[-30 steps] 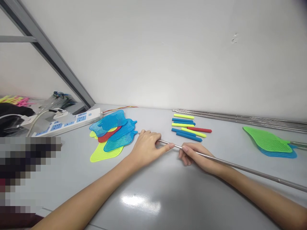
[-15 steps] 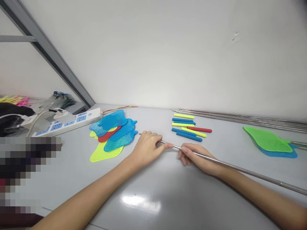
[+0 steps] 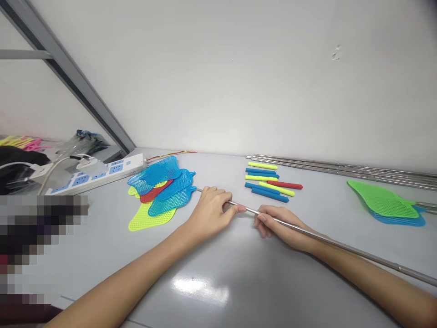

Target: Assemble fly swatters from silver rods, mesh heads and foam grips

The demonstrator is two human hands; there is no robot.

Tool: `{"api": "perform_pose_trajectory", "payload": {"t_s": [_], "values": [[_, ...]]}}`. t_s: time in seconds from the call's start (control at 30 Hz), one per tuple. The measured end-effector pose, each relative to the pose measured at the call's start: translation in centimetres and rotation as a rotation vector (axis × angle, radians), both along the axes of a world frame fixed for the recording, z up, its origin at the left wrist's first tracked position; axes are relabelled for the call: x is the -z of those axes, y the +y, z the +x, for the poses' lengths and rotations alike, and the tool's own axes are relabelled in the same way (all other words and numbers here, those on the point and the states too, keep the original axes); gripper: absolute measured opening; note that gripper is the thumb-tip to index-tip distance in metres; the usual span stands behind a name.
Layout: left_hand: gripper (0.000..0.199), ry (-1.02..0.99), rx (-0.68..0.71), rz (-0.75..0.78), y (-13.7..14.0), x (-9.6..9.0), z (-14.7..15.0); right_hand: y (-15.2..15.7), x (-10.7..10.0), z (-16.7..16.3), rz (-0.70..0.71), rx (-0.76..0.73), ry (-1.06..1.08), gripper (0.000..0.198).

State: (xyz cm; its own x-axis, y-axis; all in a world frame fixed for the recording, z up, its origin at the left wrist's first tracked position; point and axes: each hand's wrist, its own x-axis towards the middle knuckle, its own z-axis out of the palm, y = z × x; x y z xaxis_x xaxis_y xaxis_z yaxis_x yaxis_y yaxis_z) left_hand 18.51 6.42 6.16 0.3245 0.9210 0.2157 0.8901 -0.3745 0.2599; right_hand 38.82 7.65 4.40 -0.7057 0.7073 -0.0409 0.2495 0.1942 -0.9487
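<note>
A thin metal rod [image 3: 344,243] slants across the table and runs out past the right edge of the view. My left hand [image 3: 215,209] is closed over its thinner end, fingers wrapped and thumb along it. Farther down, my right hand [image 3: 278,225] pinches the same rod between thumb and fingers. The rod's tip shows just beyond my left knuckles, close to the stem of a blue fly swatter head [image 3: 170,202]; whether they touch I cannot tell. That head lies on a pile with more blue ones, a red one [image 3: 148,196] and a yellow one [image 3: 150,218].
Several blue, yellow and red plastic tubes [image 3: 269,193] lie behind my hands. Metal rods [image 3: 341,169] rest along the wall. At right, a green swatter head [image 3: 382,198] overlaps a blue one [image 3: 398,218]. A white power strip [image 3: 128,167] with cables stands at left.
Almost nothing differs. The rod's right-hand part sits slightly lower in view, and both hands keep their hold in nearly the same place.
</note>
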Motion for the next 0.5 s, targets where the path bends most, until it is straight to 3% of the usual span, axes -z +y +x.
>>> {"api": "perform_pose_trajectory", "payload": {"t_s": [0.27,0.5], "values": [[0.031,0.007,0.012,0.005,-0.38,-0.01,0.2,-0.04,0.05,0.05,-0.006,-0.004,-0.012,0.028],[0.015,-0.034,0.012,0.02,-0.67,0.05,0.33,-0.03,0.2,0.06,-0.013,0.007,-0.008,0.027]]}}
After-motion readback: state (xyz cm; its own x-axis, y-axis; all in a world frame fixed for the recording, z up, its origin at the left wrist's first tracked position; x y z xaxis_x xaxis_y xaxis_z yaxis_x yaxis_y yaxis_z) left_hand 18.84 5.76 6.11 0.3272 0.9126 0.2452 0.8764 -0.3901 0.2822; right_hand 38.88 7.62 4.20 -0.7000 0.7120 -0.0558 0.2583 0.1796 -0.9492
